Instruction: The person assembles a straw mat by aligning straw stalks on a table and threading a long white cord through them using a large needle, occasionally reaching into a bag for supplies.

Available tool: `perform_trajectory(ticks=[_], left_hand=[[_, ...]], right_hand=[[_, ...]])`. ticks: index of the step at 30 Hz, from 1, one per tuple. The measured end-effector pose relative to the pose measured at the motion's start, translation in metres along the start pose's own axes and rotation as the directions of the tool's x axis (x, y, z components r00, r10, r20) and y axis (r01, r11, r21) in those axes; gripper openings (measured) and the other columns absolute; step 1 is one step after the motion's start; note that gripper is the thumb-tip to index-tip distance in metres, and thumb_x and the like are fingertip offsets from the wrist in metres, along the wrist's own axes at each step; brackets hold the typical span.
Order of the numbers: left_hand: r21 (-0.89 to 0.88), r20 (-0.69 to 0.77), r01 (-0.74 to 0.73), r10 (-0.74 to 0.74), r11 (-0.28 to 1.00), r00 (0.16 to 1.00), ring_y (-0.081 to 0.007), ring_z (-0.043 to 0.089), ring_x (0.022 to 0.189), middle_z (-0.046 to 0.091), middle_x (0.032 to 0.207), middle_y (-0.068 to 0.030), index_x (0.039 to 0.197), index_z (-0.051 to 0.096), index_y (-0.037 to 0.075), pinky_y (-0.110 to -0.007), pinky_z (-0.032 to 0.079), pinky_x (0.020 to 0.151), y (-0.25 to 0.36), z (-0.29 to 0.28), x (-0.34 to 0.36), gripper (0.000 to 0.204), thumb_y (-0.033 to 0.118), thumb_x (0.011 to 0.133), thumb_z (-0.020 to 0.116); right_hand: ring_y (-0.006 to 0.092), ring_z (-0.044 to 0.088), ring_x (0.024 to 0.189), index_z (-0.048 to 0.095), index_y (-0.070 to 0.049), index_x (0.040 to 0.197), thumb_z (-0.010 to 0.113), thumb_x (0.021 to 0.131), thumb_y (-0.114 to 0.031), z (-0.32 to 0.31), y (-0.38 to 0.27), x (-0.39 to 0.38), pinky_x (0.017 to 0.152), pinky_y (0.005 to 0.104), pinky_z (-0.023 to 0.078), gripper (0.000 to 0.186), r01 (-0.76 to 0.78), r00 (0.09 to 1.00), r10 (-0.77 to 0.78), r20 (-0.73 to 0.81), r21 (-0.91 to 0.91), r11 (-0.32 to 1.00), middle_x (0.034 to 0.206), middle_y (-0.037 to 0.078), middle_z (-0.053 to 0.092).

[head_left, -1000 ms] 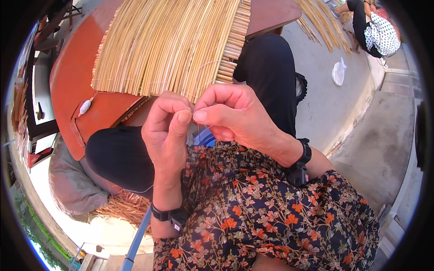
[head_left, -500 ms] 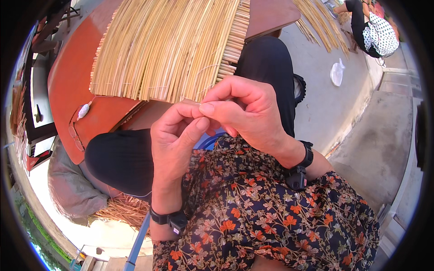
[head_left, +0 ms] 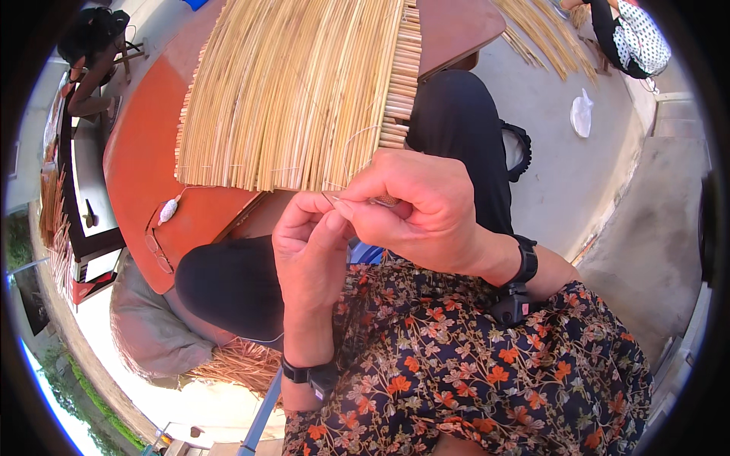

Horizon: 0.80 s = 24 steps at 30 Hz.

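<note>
My left hand (head_left: pixel 308 254) and my right hand (head_left: pixel 418 209) meet in front of my chest, fingertips touching. The right thumb and forefinger pinch a thin needle (head_left: pixel 331 199) whose tip pokes out toward the left fingers. The left thumb and forefinger are pinched together at that tip, apparently on a fine pale thread (head_left: pixel 356 140) that loops back to the woven reed mat (head_left: pixel 296 91). The mat lies on an orange-red table (head_left: pixel 141 152) just beyond my hands, its cut ends facing me. Each wrist wears a black band.
A small white object (head_left: pixel 167 211) and a pair of glasses (head_left: pixel 156 252) lie on the table's near edge. Loose reeds (head_left: pixel 532 30) and a white bag (head_left: pixel 582 114) lie on the concrete floor at right, near another person (head_left: pixel 631 38). A grey sack (head_left: pixel 152 334) sits at lower left.
Both hands have sunk slightly and shifted right. The right hand has rolled over, its knuckles now on top, and the pinch point has moved from above the left fingers to beside them.
</note>
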<state>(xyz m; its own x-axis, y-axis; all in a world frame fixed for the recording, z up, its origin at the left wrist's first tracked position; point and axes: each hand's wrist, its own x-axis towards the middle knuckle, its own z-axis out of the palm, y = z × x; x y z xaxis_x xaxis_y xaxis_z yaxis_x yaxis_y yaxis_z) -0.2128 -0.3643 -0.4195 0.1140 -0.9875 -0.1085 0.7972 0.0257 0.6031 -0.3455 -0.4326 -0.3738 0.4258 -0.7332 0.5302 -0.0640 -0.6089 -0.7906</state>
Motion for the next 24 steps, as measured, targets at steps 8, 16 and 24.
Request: perform_trajectory(ticks=[8,16,24], left_hand=[[-0.026,0.021,-0.09,0.09,0.996,0.996,-0.0129,0.063,0.08,0.066,0.092,-0.0096,0.094,0.056,0.001,-0.025,0.052,0.07,0.014,0.005,0.008,0.006,0.0,0.089,0.058],[0.07,0.104,-0.158,0.15,0.985,0.983,-0.0143,0.063,0.084,0.065,0.094,-0.0093,0.094,0.057,0.002,-0.027,0.053,0.075,0.037,0.017,0.017,0.006,0.002,0.088,0.06],[0.083,0.069,-0.122,0.116,0.989,0.991,-0.013,0.064,0.079,0.067,0.091,-0.0102,0.095,0.059,0.0,-0.027,0.053,0.071,0.035,0.025,0.016,0.007,0.0,0.088,0.061]], right_hand=[[0.016,0.054,0.051,0.065,-0.007,0.076,0.07,0.067,0.002,0.01,-0.004,0.021,0.044,0.025,0.04,0.014,0.205,0.978,-0.209,-0.028,-0.098,0.974,0.063,0.003,0.057],[0.0159,0.05,0.049,0.064,-0.006,0.076,0.07,0.066,0.003,0.012,-0.019,0.037,0.044,0.0251,0.038,0.015,0.244,0.957,-0.262,-0.12,-0.145,0.959,0.061,0.004,0.052],[0.0092,0.046,0.049,0.063,-0.004,0.075,0.068,0.071,0.006,0.007,-0.021,0.031,0.044,0.0231,0.035,0.011,0.166,0.969,-0.174,-0.177,-0.054,0.985,0.06,0.002,0.05]])
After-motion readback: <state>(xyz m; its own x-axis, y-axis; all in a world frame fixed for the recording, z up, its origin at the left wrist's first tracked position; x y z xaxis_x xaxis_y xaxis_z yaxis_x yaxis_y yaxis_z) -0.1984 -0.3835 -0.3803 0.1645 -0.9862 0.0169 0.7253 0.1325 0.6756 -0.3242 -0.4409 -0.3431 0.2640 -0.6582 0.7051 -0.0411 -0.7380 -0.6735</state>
